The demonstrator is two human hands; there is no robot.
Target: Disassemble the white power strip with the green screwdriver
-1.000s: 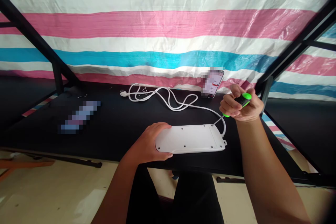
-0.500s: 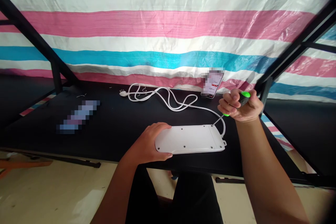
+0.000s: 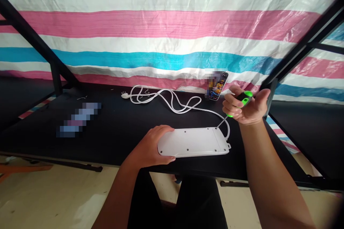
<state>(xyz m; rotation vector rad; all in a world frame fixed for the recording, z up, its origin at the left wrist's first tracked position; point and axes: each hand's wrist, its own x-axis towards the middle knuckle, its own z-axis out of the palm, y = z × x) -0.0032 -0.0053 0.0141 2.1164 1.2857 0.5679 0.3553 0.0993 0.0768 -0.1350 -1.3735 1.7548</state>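
Observation:
A white power strip (image 3: 197,141) lies on the black table with its underside up, showing several screw holes. My left hand (image 3: 153,146) grips its left end, thumb along the near edge and fingers over the far edge. In my right hand (image 3: 245,105) is a screwdriver (image 3: 244,99) with a green and black handle. My fingers curl round the handle while the thumb stands away from it. The screwdriver slants down to the left, its tip at a screw hole near the strip's far right corner. What is inside that hole is too small to see.
The strip's white cord (image 3: 172,103) loops across the table behind it, ending in a plug (image 3: 125,95). A phone (image 3: 218,86) leans against the striped sheet (image 3: 161,25) at the back. A blurred-out flat item (image 3: 79,120) lies at left. Black frame bars (image 3: 34,39) rise on both sides.
My right thumb has lifted off the handle and the screwdriver handle has turned within my fingers. The tip stays at the same hole. The phone's screen shows a different picture.

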